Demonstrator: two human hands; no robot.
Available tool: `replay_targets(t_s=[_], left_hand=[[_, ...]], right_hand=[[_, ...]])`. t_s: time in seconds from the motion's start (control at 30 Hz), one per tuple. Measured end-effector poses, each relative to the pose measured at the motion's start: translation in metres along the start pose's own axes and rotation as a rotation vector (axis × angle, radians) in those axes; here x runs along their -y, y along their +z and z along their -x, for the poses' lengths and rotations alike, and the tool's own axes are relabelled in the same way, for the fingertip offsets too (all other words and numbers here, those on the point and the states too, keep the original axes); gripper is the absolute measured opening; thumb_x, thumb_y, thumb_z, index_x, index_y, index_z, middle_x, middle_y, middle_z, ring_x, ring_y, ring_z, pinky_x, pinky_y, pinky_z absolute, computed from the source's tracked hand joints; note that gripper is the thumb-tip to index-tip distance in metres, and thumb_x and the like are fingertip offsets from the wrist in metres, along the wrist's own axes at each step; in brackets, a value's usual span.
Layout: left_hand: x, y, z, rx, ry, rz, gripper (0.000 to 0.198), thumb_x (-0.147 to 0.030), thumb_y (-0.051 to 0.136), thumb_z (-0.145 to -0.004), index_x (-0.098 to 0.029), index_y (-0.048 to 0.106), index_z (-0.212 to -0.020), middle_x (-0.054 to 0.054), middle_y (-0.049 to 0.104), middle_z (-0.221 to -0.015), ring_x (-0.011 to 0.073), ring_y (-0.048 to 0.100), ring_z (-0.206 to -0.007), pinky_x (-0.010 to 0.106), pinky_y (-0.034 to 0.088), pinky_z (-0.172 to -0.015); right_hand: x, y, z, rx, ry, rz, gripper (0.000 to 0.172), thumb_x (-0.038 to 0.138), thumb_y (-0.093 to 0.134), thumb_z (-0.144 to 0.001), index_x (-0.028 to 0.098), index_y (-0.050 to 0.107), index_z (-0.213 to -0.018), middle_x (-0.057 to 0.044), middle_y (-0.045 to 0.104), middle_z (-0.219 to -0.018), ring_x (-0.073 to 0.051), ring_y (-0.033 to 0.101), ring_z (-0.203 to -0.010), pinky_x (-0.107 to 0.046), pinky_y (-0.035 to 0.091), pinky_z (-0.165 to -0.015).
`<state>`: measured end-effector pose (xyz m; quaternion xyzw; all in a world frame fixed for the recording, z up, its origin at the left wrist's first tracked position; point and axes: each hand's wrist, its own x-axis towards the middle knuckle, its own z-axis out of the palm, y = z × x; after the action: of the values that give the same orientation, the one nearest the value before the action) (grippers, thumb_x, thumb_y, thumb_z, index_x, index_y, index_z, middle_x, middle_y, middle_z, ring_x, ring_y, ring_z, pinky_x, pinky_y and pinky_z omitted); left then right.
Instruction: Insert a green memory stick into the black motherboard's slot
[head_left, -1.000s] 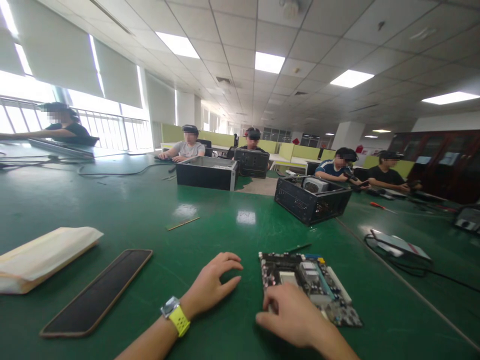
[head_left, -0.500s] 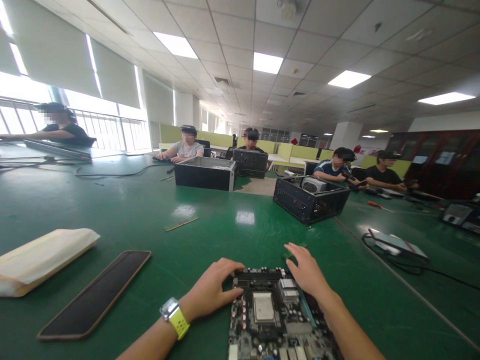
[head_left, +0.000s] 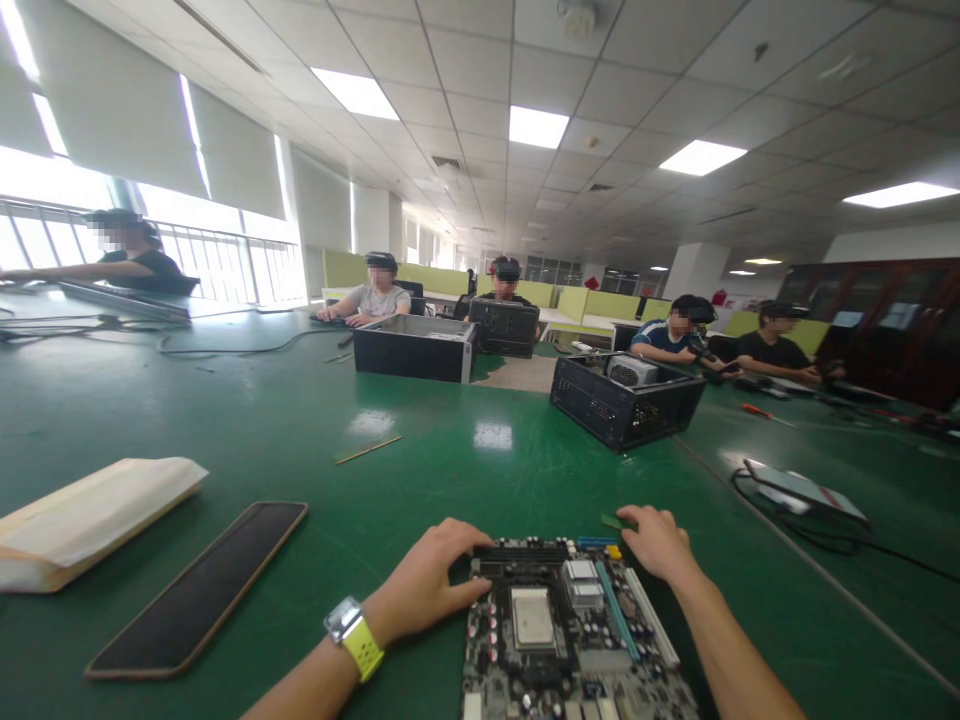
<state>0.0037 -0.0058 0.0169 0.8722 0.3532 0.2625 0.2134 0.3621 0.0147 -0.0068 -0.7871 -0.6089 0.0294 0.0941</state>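
A motherboard with a square silver processor in its socket lies on the green table in front of me, its lower edge cut off. My left hand grips its upper left corner, fingers on the far edge and thumb on the left side. Beyond the upper right corner, my right hand is closed, apart from the board. From its fingertips pokes the end of a small green strip, perhaps a memory module; the rest is hidden by the hand.
To my left lie a dark flat panel and a pale wrapped package. Farther off stand a black computer case and an open case with a power supply. A cabled device lies right. Several people sit around the table.
My right hand has moved right, off the motherboard's upper right part, and the small green strip has moved with it. The left hand has stayed at the corner.
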Motion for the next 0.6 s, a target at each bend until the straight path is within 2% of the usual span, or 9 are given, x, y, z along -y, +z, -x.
replay_targets(t_s=[0.17,0.27,0.33,0.4,0.5,0.6], left_hand=[[0.0,0.001,0.0,-0.007,0.004,0.004,0.029,-0.03,0.065,-0.08,-0.023,0.061,-0.108,0.005,0.063,-0.107,0.0232,0.055,-0.101,0.038,0.043,-0.091],[0.0,0.001,0.0,-0.015,0.006,0.007,0.029,-0.031,0.065,-0.08,-0.024,0.062,-0.108,0.005,0.063,-0.107,0.0233,0.055,-0.101,0.038,0.043,-0.091],[0.0,0.001,0.0,-0.018,0.011,0.009,0.029,-0.031,0.064,-0.08,-0.024,0.062,-0.108,0.005,0.063,-0.107,0.0233,0.055,-0.101,0.038,0.043,-0.091],[0.001,0.001,0.001,-0.021,0.019,0.01,0.029,-0.032,0.064,-0.081,-0.023,0.062,-0.108,0.005,0.063,-0.107,0.0232,0.055,-0.1,0.037,0.043,-0.09],[0.002,0.002,0.0,-0.021,0.024,-0.003,0.03,-0.032,0.064,-0.08,-0.024,0.061,-0.108,0.005,0.063,-0.106,0.0233,0.055,-0.099,0.037,0.043,-0.089],[0.004,0.003,-0.001,-0.048,0.003,-0.045,0.032,-0.034,0.065,-0.079,-0.024,0.06,-0.11,0.004,0.063,-0.106,0.0237,0.055,-0.098,0.038,0.043,-0.089]], right_hand=[[-0.01,0.004,-0.006,0.001,0.035,-0.152,0.029,0.02,0.048,-0.075,0.018,0.067,-0.097,-0.007,0.069,-0.093,-0.021,0.062,-0.086,-0.029,0.042,-0.073],[-0.007,-0.002,-0.004,-0.126,-0.043,-0.248,0.022,0.025,0.048,-0.076,0.018,0.066,-0.086,-0.006,0.068,-0.085,-0.02,0.062,-0.081,-0.029,0.043,-0.074],[0.001,-0.011,0.0,-0.254,-0.127,-0.367,0.027,0.033,0.045,-0.08,0.018,0.064,-0.088,-0.007,0.067,-0.086,-0.021,0.061,-0.08,-0.03,0.043,-0.074],[0.013,-0.021,0.008,-0.316,-0.198,-0.534,0.035,0.043,0.041,-0.084,0.018,0.062,-0.096,-0.006,0.065,-0.081,-0.019,0.06,-0.073,-0.03,0.044,-0.069],[0.033,-0.029,0.022,-0.229,-0.258,-0.756,0.041,0.05,0.041,-0.085,0.018,0.059,-0.103,0.0,0.058,-0.063,-0.015,0.053,-0.054,-0.026,0.04,-0.054],[0.053,-0.031,0.036,-0.077,-0.262,-0.951,0.037,0.049,0.051,-0.081,0.018,0.057,-0.099,0.003,0.052,-0.059,-0.012,0.047,-0.048,-0.025,0.036,-0.047]])
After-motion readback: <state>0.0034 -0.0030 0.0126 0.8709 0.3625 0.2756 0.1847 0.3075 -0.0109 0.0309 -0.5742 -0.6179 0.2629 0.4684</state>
